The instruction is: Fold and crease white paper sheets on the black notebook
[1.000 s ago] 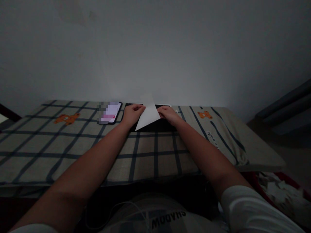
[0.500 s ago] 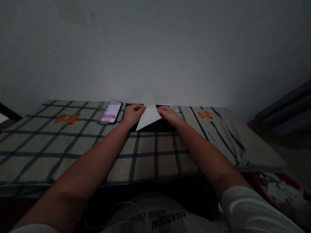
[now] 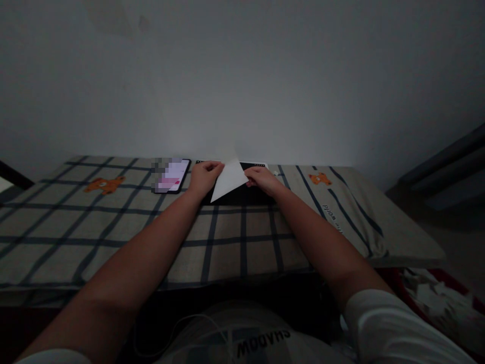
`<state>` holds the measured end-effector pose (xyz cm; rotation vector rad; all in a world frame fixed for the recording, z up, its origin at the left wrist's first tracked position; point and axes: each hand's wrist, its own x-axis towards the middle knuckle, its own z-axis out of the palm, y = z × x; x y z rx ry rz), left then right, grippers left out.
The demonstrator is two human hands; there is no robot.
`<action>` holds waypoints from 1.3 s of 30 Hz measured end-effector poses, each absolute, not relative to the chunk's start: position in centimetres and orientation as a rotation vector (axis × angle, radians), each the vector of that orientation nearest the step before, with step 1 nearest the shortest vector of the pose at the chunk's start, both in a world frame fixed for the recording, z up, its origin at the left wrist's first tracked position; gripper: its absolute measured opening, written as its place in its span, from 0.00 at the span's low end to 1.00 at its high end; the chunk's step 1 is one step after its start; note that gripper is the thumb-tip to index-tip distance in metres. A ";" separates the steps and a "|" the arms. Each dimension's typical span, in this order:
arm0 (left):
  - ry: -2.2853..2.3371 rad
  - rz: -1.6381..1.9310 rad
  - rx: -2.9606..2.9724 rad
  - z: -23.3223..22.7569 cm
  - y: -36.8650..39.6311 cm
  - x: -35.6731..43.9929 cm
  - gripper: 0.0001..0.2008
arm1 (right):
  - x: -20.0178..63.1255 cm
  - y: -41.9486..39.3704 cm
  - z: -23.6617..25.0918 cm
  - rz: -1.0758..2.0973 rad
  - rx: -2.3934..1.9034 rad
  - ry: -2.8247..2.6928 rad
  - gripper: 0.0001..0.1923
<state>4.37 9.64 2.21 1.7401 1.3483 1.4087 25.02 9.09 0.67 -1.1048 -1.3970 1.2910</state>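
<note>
A white sheet of paper (image 3: 228, 180) folded into a triangle lies over a black flat pad (image 3: 246, 196) at the far side of the table. My left hand (image 3: 203, 178) pinches the paper's left edge near the top. At the paper's right corner my right hand (image 3: 262, 179) grips it with the fingertips. Both forearms stretch forward across the checked tablecloth (image 3: 113, 227).
A phone (image 3: 171, 175) with a lit screen lies just left of my left hand. The table stands against a plain wall. Orange bear prints mark the cloth at left and right. A heap of white and red stuff (image 3: 435, 298) lies low at the right.
The paper's upper tip has folded down a little, so the triangle looks flatter. Both hands have stayed at the paper's edges.
</note>
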 end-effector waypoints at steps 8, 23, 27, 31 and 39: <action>1.330 1.408 1.723 2.0 9.8 4.5 0.14 | 25.0 9.4 0.3 1.235 -1.100 -1.420 0.03; 1.362 1.470 1.696 2.0 10.0 4.3 0.13 | 24.8 9.2 0.7 1.345 -1.089 -1.341 0.10; 1.368 1.490 1.658 2.0 10.4 4.0 0.14 | 25.1 9.4 0.6 1.357 -1.078 -1.306 0.10; 1.373 1.435 1.628 2.1 10.2 4.0 0.15 | 25.2 9.4 0.6 1.376 -1.067 -1.281 0.07; 1.330 1.280 1.676 2.5 9.2 4.6 0.10 | 25.0 9.2 0.5 1.210 -1.072 -1.366 0.08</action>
